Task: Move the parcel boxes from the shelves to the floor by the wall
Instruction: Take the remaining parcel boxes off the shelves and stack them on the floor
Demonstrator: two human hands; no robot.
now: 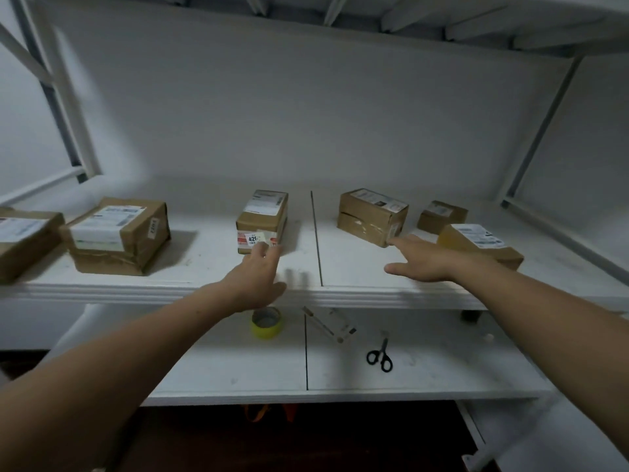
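Note:
Several brown parcel boxes with white labels stand on the white upper shelf. A narrow box sits mid-shelf; my left hand reaches to it, fingers straight, fingertips at its front face. To the right is a wider box; my right hand stretches toward it, fingertips touching its near corner. A small box and a yellowish box lie further right. Two larger boxes stand at the left.
The lower shelf carries a roll of yellow tape, black scissors and a clear flat item. White frame posts flank the shelves. Dark floor shows below.

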